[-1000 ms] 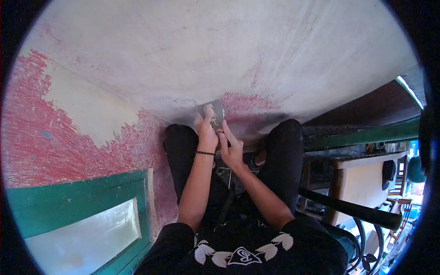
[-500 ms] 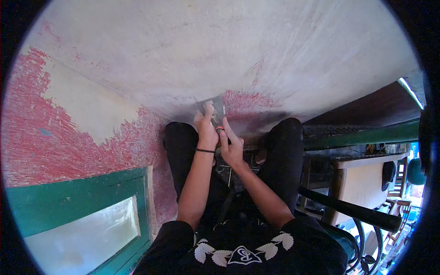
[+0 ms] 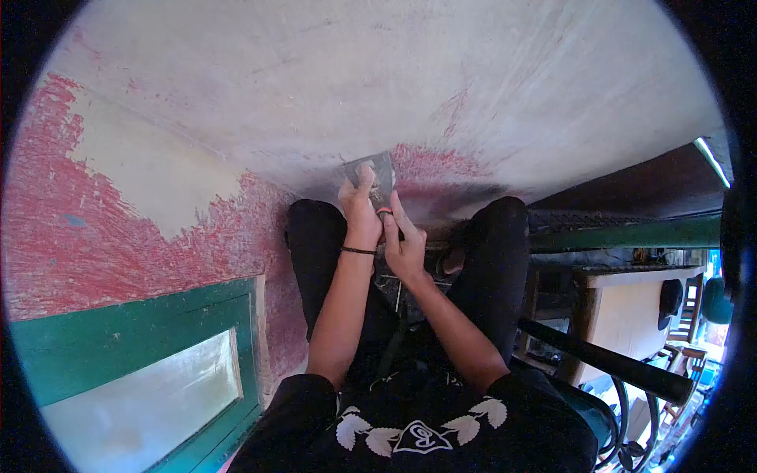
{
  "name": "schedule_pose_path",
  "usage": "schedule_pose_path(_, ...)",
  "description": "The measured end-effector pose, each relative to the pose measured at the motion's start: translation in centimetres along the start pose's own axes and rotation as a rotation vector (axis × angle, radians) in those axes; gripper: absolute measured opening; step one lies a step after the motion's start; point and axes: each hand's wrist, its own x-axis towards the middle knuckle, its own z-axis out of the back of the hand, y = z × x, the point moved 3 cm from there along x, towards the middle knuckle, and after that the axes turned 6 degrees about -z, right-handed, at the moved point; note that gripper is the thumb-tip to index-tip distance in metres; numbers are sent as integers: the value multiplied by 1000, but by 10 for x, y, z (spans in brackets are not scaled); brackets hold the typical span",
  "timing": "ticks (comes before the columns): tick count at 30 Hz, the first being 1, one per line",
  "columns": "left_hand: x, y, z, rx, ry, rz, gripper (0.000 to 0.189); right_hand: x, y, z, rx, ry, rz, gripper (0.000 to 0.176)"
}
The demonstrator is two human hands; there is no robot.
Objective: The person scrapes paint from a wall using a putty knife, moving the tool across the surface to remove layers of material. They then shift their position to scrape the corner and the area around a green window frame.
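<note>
A wide-bladed putty knife [image 3: 382,170] lies flat against or very near the scraped wall [image 3: 315,87], just left of a patch of red paint [image 3: 438,163]. My left hand [image 3: 360,213], a dark bracelet on its wrist, is closed on the blade side, thumb laid over the metal. Around the handle, which shows a bit of orange at the blade's base, my right hand [image 3: 406,246] is closed, one finger stretched along toward the blade. Most of the handle is hidden by my hands. Pale smears mark the blade.
My bent knees [image 3: 497,236] stand on either side of my hands. Red paint [image 3: 142,236] covers the left wall above a green window frame [image 3: 158,292]. At right are a dark metal chair rail [image 3: 607,359], a table [image 3: 631,315] and a green beam [image 3: 631,233].
The view has shifted a little. Both hands and the putty knife appear slightly farther right and the blade a little higher, with the same grip kept.
</note>
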Motion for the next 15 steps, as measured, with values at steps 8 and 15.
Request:
schedule_pose_path(8,1,-1,-9,-37,8,-17,28,1,-8,4,-24,7,-31,43)
schedule_pose_path(15,3,0,-8,-2,13,-37,26,3,9,6,-14,-63,72,43)
